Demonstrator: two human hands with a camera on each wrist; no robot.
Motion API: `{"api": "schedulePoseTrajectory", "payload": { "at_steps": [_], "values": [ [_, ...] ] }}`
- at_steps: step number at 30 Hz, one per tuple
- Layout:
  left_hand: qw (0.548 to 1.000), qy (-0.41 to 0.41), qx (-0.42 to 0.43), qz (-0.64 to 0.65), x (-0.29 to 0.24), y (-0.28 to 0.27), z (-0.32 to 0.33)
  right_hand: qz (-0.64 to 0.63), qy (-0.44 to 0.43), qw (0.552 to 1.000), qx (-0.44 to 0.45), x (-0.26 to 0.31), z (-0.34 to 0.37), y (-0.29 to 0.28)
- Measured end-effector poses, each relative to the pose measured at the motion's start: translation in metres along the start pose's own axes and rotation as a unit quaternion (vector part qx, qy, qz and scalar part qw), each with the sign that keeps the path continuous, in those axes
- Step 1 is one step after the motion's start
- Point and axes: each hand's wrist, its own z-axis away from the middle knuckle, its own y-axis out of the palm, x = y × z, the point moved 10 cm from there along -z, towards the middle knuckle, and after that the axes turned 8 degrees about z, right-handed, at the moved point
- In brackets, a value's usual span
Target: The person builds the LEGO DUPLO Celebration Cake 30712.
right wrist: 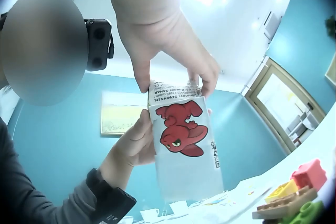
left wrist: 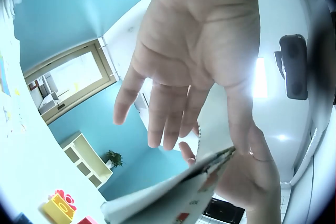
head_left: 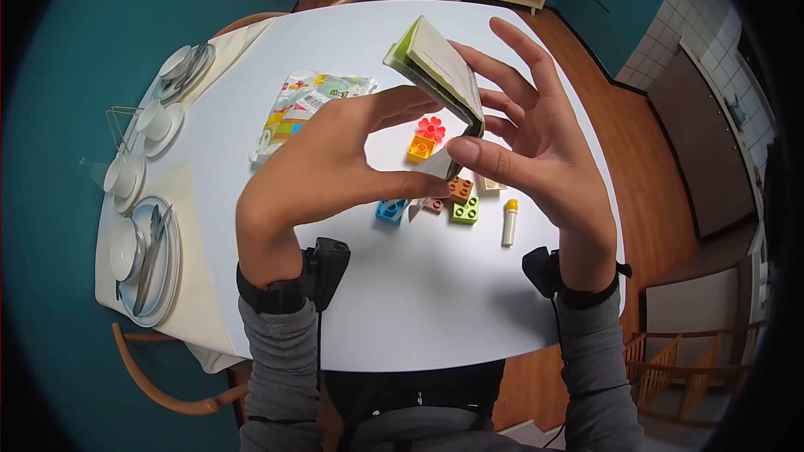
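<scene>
A folded paper leaflet [head_left: 444, 67] stands tilted between both hands above the table. My right hand [head_left: 548, 146] pinches its lower edge between thumb and fingers, with the index finger raised. My left hand [head_left: 335, 146] has its fingers stretched out straight; its thumb tip touches the leaflet's lower corner. A red cartoon rabbit [right wrist: 184, 129] shows on one white panel in the right wrist view, under a strip of small print. Below the hands are a yellow brick [head_left: 420, 148], a red flower piece [head_left: 430, 128], a blue brick [head_left: 390, 211], a brown brick [head_left: 460, 190] and a green brick [head_left: 466, 211].
A printed plastic bag [head_left: 289, 117] lies behind my left hand. A white stick with a yellow top [head_left: 510, 222] is at the right. Along the left edge are cups [head_left: 124, 174], plates [head_left: 172, 285] and cutlery [head_left: 146, 264] on cream cloth [head_left: 197, 285].
</scene>
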Motion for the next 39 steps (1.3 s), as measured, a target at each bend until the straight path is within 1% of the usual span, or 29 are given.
{"api": "schedulePoseTrajectory", "payload": {
  "at_steps": [1,3,5,7,9,12,13,15,16,18,19,21,22,23,25,26,27,29,30,31,33,34,36,37,39],
  "values": [
    [1.0,0.0,0.0,-0.001,-0.001,-0.003,0.002,-0.018,0.011,1.0,0.003,0.0,0.001,0.002],
    [0.995,-0.051,-0.013,0.087,0.006,-0.009,0.004,-0.035,0.02,0.999,0.004,0.0,0.001,0.003],
    [0.995,-0.05,-0.022,0.081,0.007,-0.013,0.005,-0.077,0.043,0.996,0.024,-0.003,0.002,0.008],
    [0.997,0.016,-0.025,0.075,-0.011,-0.013,0.003,-0.071,0.046,0.996,0.026,-0.005,0.003,0.008],
    [0.998,0.005,-0.038,0.052,-0.016,-0.01,0.002,-0.064,0.046,0.997,0.028,-0.005,0.003,0.009],
    [0.998,0.021,-0.002,0.056,-0.019,0.002,-0.003,-0.099,0.068,0.993,0.021,-0.008,0.006,0.012],
    [0.998,0.019,-0.002,0.057,-0.018,0.003,-0.002,-0.099,0.07,0.992,0.021,-0.009,0.006,0.013],
    [0.995,0.026,-0.005,0.1,-0.019,0.002,-0.002,-0.099,0.068,0.992,0.032,-0.01,0.006,0.013],
    [0.995,0.026,-0.004,0.1,-0.019,0.001,-0.001,-0.092,0.056,0.994,0.034,-0.008,0.006,0.013],
    [0.989,0.004,0.017,0.147,-0.011,0.0,0.002,-0.075,0.065,0.995,0.028,-0.008,0.007,0.01],
    [0.989,0.003,0.018,0.148,-0.01,-0.001,0.005,-0.06,0.073,0.995,0.022,-0.007,0.007,0.009],
    [0.978,-0.064,0.025,0.196,0.001,-0.001,0.01,-0.082,0.078,0.993,0.033,-0.001,0.007,0.009],
    [0.98,-0.04,0.019,0.192,-0.001,-0.002,0.01,-0.104,0.08,0.99,0.043,0.001,0.006,0.011],
    [0.981,-0.04,0.02,0.191,-0.001,-0.004,0.01,-0.104,0.079,0.99,0.042,0.0,0.005,0.01],
    [0.967,-0.084,0.002,0.24,0.005,-0.007,0.012,-0.128,0.083,0.986,0.062,-0.004,0.006,0.013],
    [0.972,-0.069,-0.009,0.224,0.004,-0.009,0.012,-0.118,0.077,0.989,0.039,-0.008,0.006,0.01],
    [0.972,-0.07,-0.01,0.225,0.002,-0.011,0.011,-0.119,0.079,0.989,0.04,-0.007,0.006,0.009],
    [0.967,-0.122,0.003,0.224,0.006,-0.012,0.009,-0.166,0.135,0.976,0.03,-0.016,0.008,0.007],
    [0.973,-0.098,-0.017,0.21,0.004,-0.014,0.008,-0.167,0.135,0.976,0.03,-0.016,0.008,0.006],
    [0.973,-0.098,-0.017,0.21,0.004,-0.011,0.007,-0.177,0.151,0.972,0.014,-0.02,0.009,0.002],
    [0.941,-0.09,-0.071,0.318,0.005,-0.013,0.004,-0.196,0.187,0.963,-0.017,-0.029,0.01,-0.002],
    [0.941,-0.091,-0.072,0.319,0.005,-0.01,0.003,-0.196,0.187,0.963,-0.017,-0.028,0.01,-0.003],
    [0.931,-0.084,-0.082,0.345,0.002,-0.009,0.0,-0.281,0.16,0.945,-0.042,-0.022,0.005,-0.007],
    [0.931,-0.084,-0.082,0.345,0.0,-0.009,0.001,-0.281,0.16,0.945,-0.042,-0.023,0.003,-0.008],
    [0.956,-0.055,-0.011,0.287,-0.017,0.001,0.001,-0.357,0.132,0.925,-0.024,-0.023,0.0,-0.011]
  ]
}}
